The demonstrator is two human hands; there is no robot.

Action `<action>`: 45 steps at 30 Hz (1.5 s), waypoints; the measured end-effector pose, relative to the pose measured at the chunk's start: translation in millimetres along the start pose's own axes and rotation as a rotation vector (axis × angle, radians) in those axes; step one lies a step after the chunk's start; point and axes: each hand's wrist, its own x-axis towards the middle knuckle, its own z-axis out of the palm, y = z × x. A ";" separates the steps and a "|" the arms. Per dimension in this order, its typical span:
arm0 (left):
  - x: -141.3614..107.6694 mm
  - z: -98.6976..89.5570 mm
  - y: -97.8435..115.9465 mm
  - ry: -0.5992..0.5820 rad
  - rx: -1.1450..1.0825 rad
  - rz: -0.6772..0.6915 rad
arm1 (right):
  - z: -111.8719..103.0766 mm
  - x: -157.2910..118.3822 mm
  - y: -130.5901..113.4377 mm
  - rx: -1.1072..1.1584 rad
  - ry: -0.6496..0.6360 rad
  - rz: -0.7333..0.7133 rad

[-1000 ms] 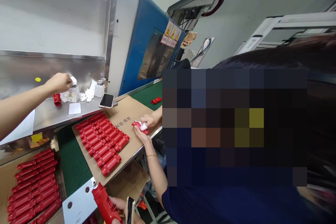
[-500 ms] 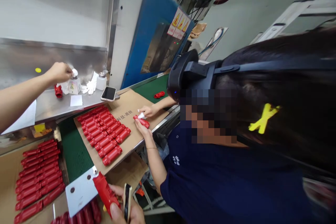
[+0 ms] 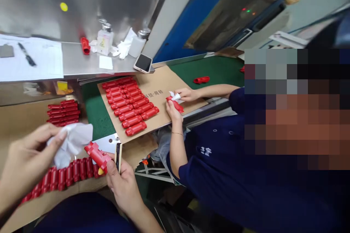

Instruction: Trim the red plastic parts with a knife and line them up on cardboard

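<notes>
My left hand (image 3: 34, 154) pinches a crumpled white wipe (image 3: 75, 140) between thumb and fingers, just left of the red plastic part. In my right hand (image 3: 124, 185) is that hollow red plastic part (image 3: 95, 153), tilted, its far end pointing toward the wipe. The same hand also holds a thin, flat cream-and-dark tool (image 3: 118, 156), upright between the fingers; its exact kind is unclear. A small yellow tip (image 3: 101, 171) shows under the red part. The wipe and the part look slightly apart.
Red parts lie in rows on a cardboard sheet (image 3: 161, 80) and lower left. On the steel shelf (image 3: 72, 58) stand a pump bottle (image 3: 105, 40), another bottle (image 3: 136, 45) and a phone (image 3: 143, 63). At right, a co-worker's hands (image 3: 175, 111) hold a red part and white wipe.
My left hand has come down from the pump bottle on the shelf to beside the red part, carrying the wipe. My right hand still holds the part and tool. The view has shifted.
</notes>
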 end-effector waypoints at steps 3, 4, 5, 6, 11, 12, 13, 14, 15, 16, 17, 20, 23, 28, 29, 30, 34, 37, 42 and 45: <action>-52.1 17.0 -4.3 0.052 0.012 0.058 | 18.1 4.8 -1.6 -0.062 -0.073 0.015; -63.2 20.9 -6.3 0.037 0.015 0.120 | 24.6 6.7 -1.3 -0.087 -0.105 0.022; -72.3 23.3 -9.1 0.007 0.016 0.199 | 31.1 8.7 -0.7 -0.112 -0.136 0.028; -79.8 24.3 -12.7 -0.021 0.028 0.289 | 37.3 10.4 0.3 -0.133 -0.163 0.031; -104.2 13.6 -36.8 -0.027 0.220 0.433 | 59.5 12.7 8.9 -0.240 -0.239 0.012; -107.5 10.9 -40.0 -0.020 0.235 0.422 | 62.0 12.1 10.6 -0.267 -0.247 -0.003; -110.3 8.8 -41.9 -0.020 0.234 0.418 | 64.0 11.5 11.9 -0.290 -0.250 -0.021; -112.6 7.4 -42.7 -0.019 0.229 0.422 | 65.6 10.9 12.9 -0.309 -0.248 -0.041; -114.2 6.8 -42.6 -0.012 0.227 0.425 | 67.1 10.4 13.3 -0.325 -0.246 -0.061; -115.1 6.6 -42.0 0.002 0.239 0.423 | 68.4 10.1 13.2 -0.338 -0.247 -0.083; -115.2 6.7 -41.3 0.021 0.264 0.415 | 69.6 10.0 12.8 -0.350 -0.255 -0.105; -113.4 7.4 -39.4 0.071 0.334 0.409 | 72.5 10.9 11.1 -0.391 -0.304 -0.146; -112.7 8.2 -39.3 0.072 0.318 0.434 | 74.0 13.1 11.6 -0.443 -0.320 -0.160; -114.4 11.2 -41.8 0.095 0.358 0.368 | 75.5 17.0 14.7 -0.485 -0.320 -0.192; -114.6 11.9 -42.1 0.091 0.348 0.380 | 75.9 17.6 15.1 -0.492 -0.328 -0.193; -114.7 12.6 -42.3 0.091 0.340 0.386 | 76.3 18.1 15.4 -0.497 -0.333 -0.193; -114.4 12.9 -43.6 0.107 0.348 0.352 | 77.4 19.8 15.6 -0.513 -0.332 -0.222; -115.2 13.1 -43.5 0.116 0.350 0.353 | 78.8 21.5 15.3 -0.518 -0.345 -0.226; -120.8 17.9 -45.7 0.132 0.355 0.301 | 82.3 24.6 15.9 -0.493 -0.363 -0.203; -122.3 14.0 -61.4 0.132 0.341 0.236 | 81.4 25.9 17.1 -0.473 -0.359 -0.196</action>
